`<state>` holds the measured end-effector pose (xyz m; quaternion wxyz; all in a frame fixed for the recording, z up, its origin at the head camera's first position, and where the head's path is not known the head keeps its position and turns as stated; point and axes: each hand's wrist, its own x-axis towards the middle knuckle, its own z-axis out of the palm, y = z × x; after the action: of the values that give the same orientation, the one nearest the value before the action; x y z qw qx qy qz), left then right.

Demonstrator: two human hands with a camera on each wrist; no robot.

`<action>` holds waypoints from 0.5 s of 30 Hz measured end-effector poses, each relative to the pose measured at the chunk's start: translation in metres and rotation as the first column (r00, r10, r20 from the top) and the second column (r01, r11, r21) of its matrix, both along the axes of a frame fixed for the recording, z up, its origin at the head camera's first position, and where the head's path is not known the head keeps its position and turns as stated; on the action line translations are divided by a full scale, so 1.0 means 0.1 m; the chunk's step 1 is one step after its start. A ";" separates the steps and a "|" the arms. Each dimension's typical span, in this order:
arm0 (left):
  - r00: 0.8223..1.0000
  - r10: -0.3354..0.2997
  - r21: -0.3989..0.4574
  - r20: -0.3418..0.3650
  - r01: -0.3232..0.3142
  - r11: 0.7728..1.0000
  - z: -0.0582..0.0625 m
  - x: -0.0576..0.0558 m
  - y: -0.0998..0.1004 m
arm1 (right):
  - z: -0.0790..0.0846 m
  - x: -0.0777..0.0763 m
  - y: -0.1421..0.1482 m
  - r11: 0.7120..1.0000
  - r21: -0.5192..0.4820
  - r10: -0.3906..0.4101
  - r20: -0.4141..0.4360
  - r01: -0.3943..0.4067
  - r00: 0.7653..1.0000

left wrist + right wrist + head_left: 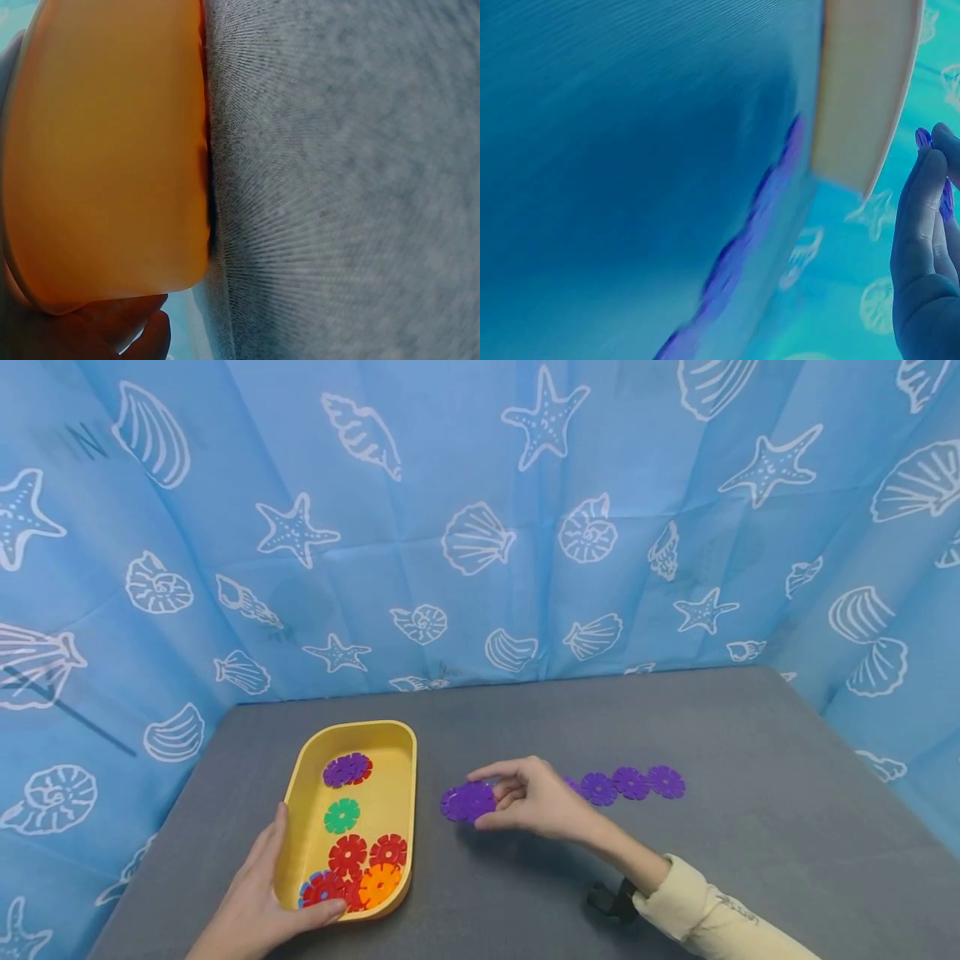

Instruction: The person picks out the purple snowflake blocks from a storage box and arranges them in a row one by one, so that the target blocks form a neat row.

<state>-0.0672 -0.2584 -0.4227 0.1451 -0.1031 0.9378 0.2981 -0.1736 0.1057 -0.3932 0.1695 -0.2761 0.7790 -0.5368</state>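
Observation:
My right hand (536,797) pinches a purple notched plastic disc (476,802) between thumb and fingers, just above the table. Another purple disc overlaps it at the left in the head view; whether that one is held or lies on the table I cannot tell. Behind the hand a row of purple discs (631,783) runs to the right, partly hidden. In the right wrist view the held disc (924,138) shows at the fingertips. My left hand (258,893) grips the near left corner of a yellow tray (413,793), its thumb over the rim.
Inside the tray lie purple discs (345,770), a green disc (342,815), several red discs (347,855) and an orange disc (380,885). Grey cloth (750,827) covers the table. A blue curtain with shells (480,568) hangs along its far edge.

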 end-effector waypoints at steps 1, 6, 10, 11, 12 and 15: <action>1.000 -0.002 -0.002 -0.001 0.002 1.000 0.00 0.00 0.00 | -0.01 0.00 0.10 1.000 0.012 -0.008 -0.003 0.008 1.000; 0.999 -0.029 -0.016 -0.021 0.028 0.999 0.00 0.00 -0.01 | -0.01 -0.02 0.63 0.995 0.066 -0.071 -0.003 0.071 0.997; 0.999 -0.042 -0.022 -0.031 0.042 0.999 0.00 0.00 -0.01 | -0.01 -0.05 1.08 0.984 0.119 -0.137 0.019 0.134 0.990; 0.999 -0.038 -0.019 -0.026 0.038 0.999 0.00 0.00 -0.01 | -0.01 -0.06 1.20 0.981 0.130 -0.150 0.022 0.146 0.988; 0.999 -0.034 -0.018 -0.020 0.034 0.999 0.00 0.00 -0.01 | -0.01 -0.07 1.31 0.977 0.144 -0.165 0.024 0.160 0.986; 1.000 -0.021 -0.010 -0.008 0.021 1.000 0.01 0.00 -0.01 | -0.02 -0.12 1.64 0.966 0.175 -0.196 0.028 0.188 0.980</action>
<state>-0.0670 -0.2595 -0.4219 0.1440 -0.0929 0.9408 0.2924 -0.1853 0.2698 -0.3947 0.1574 -0.1716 0.8413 -0.4879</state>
